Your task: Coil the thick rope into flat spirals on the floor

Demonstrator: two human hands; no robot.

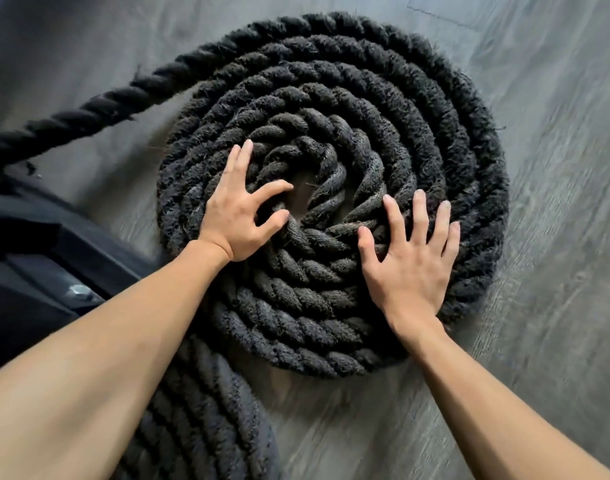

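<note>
Head view. Rope (348, 109) lay on the floor (546, 237) as a flat spiral of many tight turns, with a small gap at the centre where the floor showed.

Left hand (243, 220) sat on the inner turns just left of that gap. Its fingers were spread and bent, holding nothing; two tips pressed on the rope, and the forefinger and thumb reached to the rim of the gap.

Right hand (412, 265) lay flat on the turns right of and nearer than the centre, fingers straight and wide apart, holding nothing.

The rope's free run (89, 109) left the outer turn at the upper left and rose off the floor toward the left edge, blurred.

A second coil (206, 410) lay near the bottom, touching the spiral's near-left rim and partly hidden under the left forearm.

A dark unit (37, 271) stood on the left, just beside the spiral; what it was could not be told.

Bare floor was open to the right, beyond, and at the near right of the spiral.
</note>
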